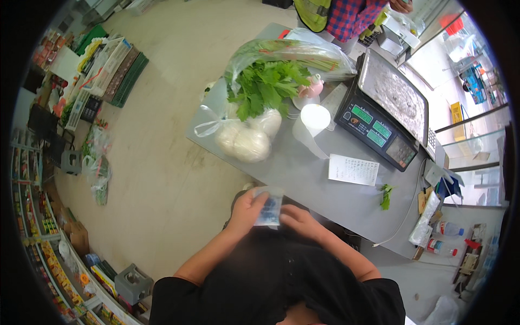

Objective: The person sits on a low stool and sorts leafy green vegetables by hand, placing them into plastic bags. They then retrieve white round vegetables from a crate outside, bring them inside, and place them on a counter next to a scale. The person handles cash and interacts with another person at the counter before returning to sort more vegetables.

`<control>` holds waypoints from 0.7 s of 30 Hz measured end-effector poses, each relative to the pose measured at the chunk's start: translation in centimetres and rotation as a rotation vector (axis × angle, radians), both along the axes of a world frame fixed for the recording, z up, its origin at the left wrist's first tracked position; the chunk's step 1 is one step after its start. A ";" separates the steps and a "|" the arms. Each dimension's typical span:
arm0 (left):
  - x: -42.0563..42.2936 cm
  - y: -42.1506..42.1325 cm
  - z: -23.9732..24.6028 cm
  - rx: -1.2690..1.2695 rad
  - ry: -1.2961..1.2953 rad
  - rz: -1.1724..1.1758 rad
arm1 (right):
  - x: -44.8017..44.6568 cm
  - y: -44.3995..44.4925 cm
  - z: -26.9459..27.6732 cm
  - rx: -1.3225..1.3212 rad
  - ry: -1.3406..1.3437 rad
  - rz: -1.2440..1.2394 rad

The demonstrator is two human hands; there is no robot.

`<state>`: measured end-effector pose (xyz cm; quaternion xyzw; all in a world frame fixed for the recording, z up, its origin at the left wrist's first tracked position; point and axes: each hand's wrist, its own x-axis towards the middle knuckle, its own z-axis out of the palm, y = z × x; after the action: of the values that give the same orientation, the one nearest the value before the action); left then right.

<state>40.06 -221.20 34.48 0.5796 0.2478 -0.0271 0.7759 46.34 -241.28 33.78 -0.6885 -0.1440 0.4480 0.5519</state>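
In front of my black-clad torso, my left hand (245,207) grips what look like blue-grey banknotes (269,210), the thumb lying over them. My right hand (300,220) is at their right edge, fingers curled and slightly blurred; whether it pinches them cannot be told. Both hands are just off the near edge of a grey table (308,187). Beyond them on the table are bagged round white vegetables (248,140) and leafy celery (268,83). A handwritten paper pad (353,170) lies to the right, near a roll of clear plastic bags (310,126).
A black scale (373,126) with a metal pan (396,95) occupies the table's far right. A loose green leaf (386,196) and a white cable (402,227) lie nearer. Someone in a checked garment (351,18) stands beyond the table. Shelves (57,276) and crates (109,73) line the left.
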 end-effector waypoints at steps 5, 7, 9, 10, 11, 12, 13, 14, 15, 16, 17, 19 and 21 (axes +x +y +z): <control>-1.5 0.2 -8.7 -0.027 0.008 0.065 | -2.1 -10.2 -15.6 -0.045 0.461 -0.690; -2.0 -0.4 -10.7 0.019 0.023 0.051 | -1.8 -13.9 -19.9 0.355 0.709 -1.038; -2.9 -1.0 -12.7 0.003 0.040 0.021 | -1.6 -15.5 -22.0 0.712 0.678 -1.182; -3.5 -1.4 -13.3 0.018 -0.005 0.010 | -1.1 -16.1 -22.5 0.737 0.621 -1.200; -4.3 -2.1 -14.1 0.001 -0.050 0.055 | -1.1 -16.8 -23.3 0.760 0.564 -1.218; -5.0 -2.9 -14.5 -0.021 -0.086 0.094 | -1.5 -18.6 -25.8 0.738 0.418 -1.242; -6.0 -3.5 -14.7 -0.040 -0.126 0.143 | -1.6 -19.0 -24.4 0.753 0.512 -1.446; -7.1 -3.6 -15.0 -0.040 -0.119 0.143 | -1.3 -19.5 -24.2 0.823 0.544 -1.482; -7.8 -3.7 -14.6 -0.014 -0.115 0.111 | -1.1 -20.3 -24.2 0.899 0.569 -1.524; -8.5 -3.6 -14.5 0.013 -0.112 0.086 | -0.8 -20.4 -24.2 0.924 0.496 -1.540; -9.0 -3.5 -14.3 0.041 -0.109 0.062 | -0.5 -20.5 -24.1 0.947 0.424 -1.553; -9.4 -3.8 -13.8 0.045 -0.156 0.063 | -0.4 -20.2 -24.6 0.971 0.302 -1.505; -9.9 -4.1 -12.9 0.043 -0.192 0.085 | -0.7 -19.9 -24.0 0.889 0.260 -1.506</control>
<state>30.17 -225.28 21.59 0.5851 0.1971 0.0670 0.7837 45.60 -261.21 9.76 -0.2658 0.2510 -0.0572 0.9290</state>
